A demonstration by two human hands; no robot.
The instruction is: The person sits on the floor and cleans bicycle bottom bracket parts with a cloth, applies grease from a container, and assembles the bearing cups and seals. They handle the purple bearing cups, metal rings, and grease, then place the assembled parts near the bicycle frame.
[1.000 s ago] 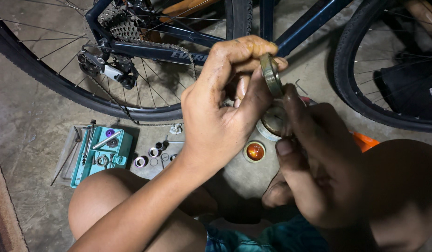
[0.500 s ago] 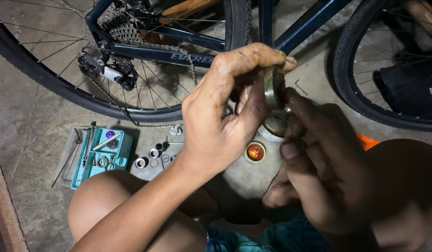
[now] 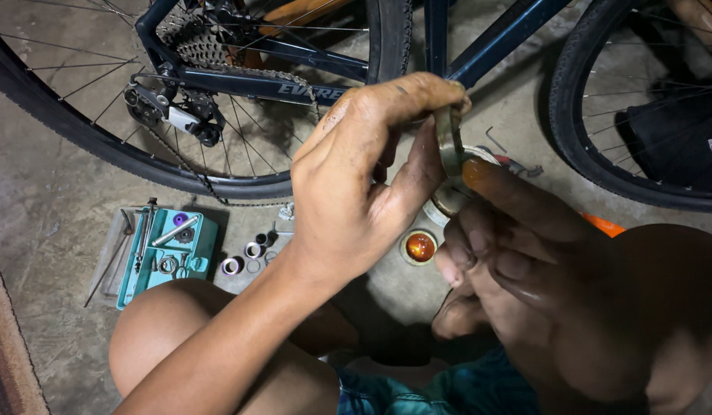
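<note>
A bare grey concrete floor [image 3: 48, 200] is seen from above, with the edge of a reddish rug [image 3: 6, 361] at the lower left. Above it, in the middle of the view, a round metal ring [image 3: 449, 142] is held upright on edge, pinched between the thumb and fingertips of the left hand [image 3: 364, 184]. The ring is touched from the right by an orange-smeared fingertip of the right hand [image 3: 517, 246], whose other fingers are curled and grasp nothing that can be made out. Directly beneath the ring, partly hidden by both hands, a round pale container [image 3: 448, 201] is seen on the floor, and just beside it a small open tin of orange grease [image 3: 418, 247]. Further left, several small metal rings and spacers [image 3: 244, 257] are laid out, then a teal tool tray [image 3: 168, 250] holding small parts. Behind everything a dark blue bicycle frame [image 3: 294, 81] is stood, with its rear wheel [image 3: 102, 146], chain and derailleur [image 3: 175, 115]; a second tyre [image 3: 594, 146] is seen at the right.
</note>
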